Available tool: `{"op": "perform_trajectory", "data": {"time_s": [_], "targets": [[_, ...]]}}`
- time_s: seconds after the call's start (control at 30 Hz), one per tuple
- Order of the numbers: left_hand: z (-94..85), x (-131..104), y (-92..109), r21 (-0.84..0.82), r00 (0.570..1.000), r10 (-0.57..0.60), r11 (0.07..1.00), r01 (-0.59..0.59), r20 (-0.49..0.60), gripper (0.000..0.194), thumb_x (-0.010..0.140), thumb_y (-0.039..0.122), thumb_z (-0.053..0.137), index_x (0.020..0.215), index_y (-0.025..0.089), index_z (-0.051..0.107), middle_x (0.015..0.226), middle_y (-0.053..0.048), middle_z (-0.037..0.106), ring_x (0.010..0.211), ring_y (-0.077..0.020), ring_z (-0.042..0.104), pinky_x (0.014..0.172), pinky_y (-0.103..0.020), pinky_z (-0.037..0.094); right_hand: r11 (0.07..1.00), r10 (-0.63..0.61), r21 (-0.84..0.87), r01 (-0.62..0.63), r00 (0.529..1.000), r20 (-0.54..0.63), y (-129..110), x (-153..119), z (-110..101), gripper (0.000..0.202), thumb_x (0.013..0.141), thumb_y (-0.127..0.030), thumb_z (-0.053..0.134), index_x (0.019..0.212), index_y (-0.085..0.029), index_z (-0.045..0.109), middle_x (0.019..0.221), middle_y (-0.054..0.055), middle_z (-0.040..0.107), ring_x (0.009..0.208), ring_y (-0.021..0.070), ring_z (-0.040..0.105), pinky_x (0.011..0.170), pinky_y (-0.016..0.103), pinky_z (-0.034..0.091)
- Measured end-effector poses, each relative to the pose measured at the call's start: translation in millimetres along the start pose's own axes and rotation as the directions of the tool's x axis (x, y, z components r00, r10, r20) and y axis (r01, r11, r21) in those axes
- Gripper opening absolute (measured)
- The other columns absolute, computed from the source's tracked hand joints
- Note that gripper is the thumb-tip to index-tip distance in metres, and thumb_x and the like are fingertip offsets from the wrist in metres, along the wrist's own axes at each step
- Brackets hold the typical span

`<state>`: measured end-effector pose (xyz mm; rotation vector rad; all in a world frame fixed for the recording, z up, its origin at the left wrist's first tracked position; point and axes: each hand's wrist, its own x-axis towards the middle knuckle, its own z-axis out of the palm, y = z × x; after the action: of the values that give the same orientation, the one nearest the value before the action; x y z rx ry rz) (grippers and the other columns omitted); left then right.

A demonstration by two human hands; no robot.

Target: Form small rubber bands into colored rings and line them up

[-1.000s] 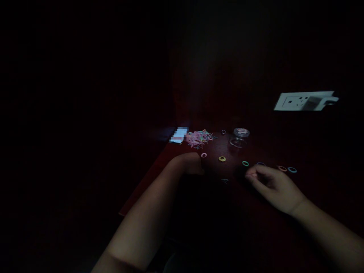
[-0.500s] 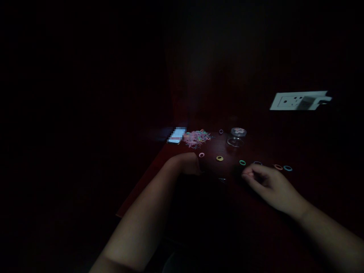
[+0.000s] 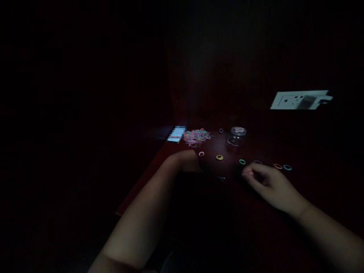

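My left hand [image 3: 190,161] bends down at the wrist over the table, its fingers lost in shadow. Beside it lie a pink hair tie [image 3: 201,154] and a yellow hair tie [image 3: 219,157]. My right hand [image 3: 263,180] rests on the table with its fingers curled together; whatever may be in them is hidden. Just past its fingertips is a green hair tie [image 3: 242,162], and behind the knuckles a dark purple one [image 3: 257,162] is partly covered. To its right are an orange hair tie [image 3: 278,166] and a blue hair tie [image 3: 287,167]. A small, thin shiny item [image 3: 222,178] lies between the hands.
A tangled pile of colourful elastic bands [image 3: 196,137] sits at the back, next to a lit phone [image 3: 176,134]. Farther right stand a clear lidded jar [image 3: 236,137] and a lone purple band [image 3: 221,131]. A wall socket [image 3: 292,100] holds a plug. Deep darkness surrounds the table.
Both hands stay almost where they were. The whole view has shifted very slightly, and the bands on the table lie as before.
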<state>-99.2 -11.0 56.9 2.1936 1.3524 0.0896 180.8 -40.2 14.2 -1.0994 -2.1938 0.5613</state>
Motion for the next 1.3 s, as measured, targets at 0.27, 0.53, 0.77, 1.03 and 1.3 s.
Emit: {"op": "perform_trajectory", "data": {"time_s": [0.27, 0.53, 0.77, 1.03, 1.3], "targets": [[1.8, 3.8, -1.1, 0.051, 0.996, -0.087, 0.995, 0.087, 0.007, 0.01, 0.072, 0.024, 0.067, 0.064, 0.018, 0.069, 0.061, 0.001, 0.066, 0.064, -0.0118, 0.058, 0.063, -0.021, 0.045, 1.0, 0.013, 0.008, -0.013, 1.0, 0.0, 2.1, 1.2, 1.9, 0.023, 0.091, -0.035, 0.051, 0.078, -0.019, 0.061, 0.067, 0.001, 0.058, 0.059, 0.0137, 0.053, 0.054, 0.025, 0.043], [2.4, 2.1, -2.6, 0.095, 0.985, -0.167, 0.981, 0.171, -0.05, 0.019, 0.076, 0.036, 0.066, 0.071, 0.019, 0.073, 0.067, 0.0, 0.069, 0.062, -0.013, 0.058, 0.06, -0.023, 0.043, 1.0, -0.005, 0.01, 0.005, 1.0, -0.001, 2.5, 0.1, 1.6, 0.022, 0.091, -0.033, 0.051, 0.079, -0.018, 0.06, 0.069, 0.002, 0.06, 0.061, 0.0136, 0.053, 0.056, 0.025, 0.044], [6.0, 8.6, -6.5, 0.114, 0.988, -0.155, 0.981, 0.156, -0.015, 0.013, 0.068, 0.029, 0.072, 0.077, 0.021, 0.077, 0.079, -0.001, 0.074, 0.068, -0.0137, 0.064, 0.059, -0.023, 0.043, 1.0, 0.006, -0.011, -0.006, 1.0, 0.006, -0.9, 0.8, 0.3, 0.022, 0.091, -0.033, 0.05, 0.077, -0.018, 0.06, 0.068, 0.001, 0.059, 0.062, 0.0139, 0.054, 0.056, 0.025, 0.044], [5.4, 7.8, -4.5, 0.167, 0.992, -0.109, 0.979, 0.118, -0.063, 0.009, 0.066, 0.021, 0.066, 0.069, 0.02, 0.075, 0.076, -0.002, 0.074, 0.067, -0.0151, 0.065, 0.058, -0.023, 0.044, 1.0, 0.005, 0.006, -0.005, 1.0, 0.012, -1.7, 0.8, 0.2, 0.022, 0.091, -0.034, 0.05, 0.077, -0.019, 0.06, 0.068, 0.001, 0.059, 0.061, 0.0141, 0.055, 0.057, 0.025, 0.045], [2.9, 5.8, -3.0, 0.143, 0.99, -0.131, 0.98, 0.138, -0.058, 0.009, 0.067, 0.024, 0.07, 0.073, 0.022, 0.075, 0.077, -0.001, 0.074, 0.069, -0.0144, 0.064, 0.059, -0.022, 0.043, 1.0, 0.002, 0.013, -0.002, 1.0, 0.002, -4.3, 0.0, -0.3, 0.021, 0.09, -0.033, 0.051, 0.076, -0.02, 0.058, 0.065, 0.0, 0.058, 0.058, 0.0132, 0.053, 0.053, 0.023, 0.044]]}}
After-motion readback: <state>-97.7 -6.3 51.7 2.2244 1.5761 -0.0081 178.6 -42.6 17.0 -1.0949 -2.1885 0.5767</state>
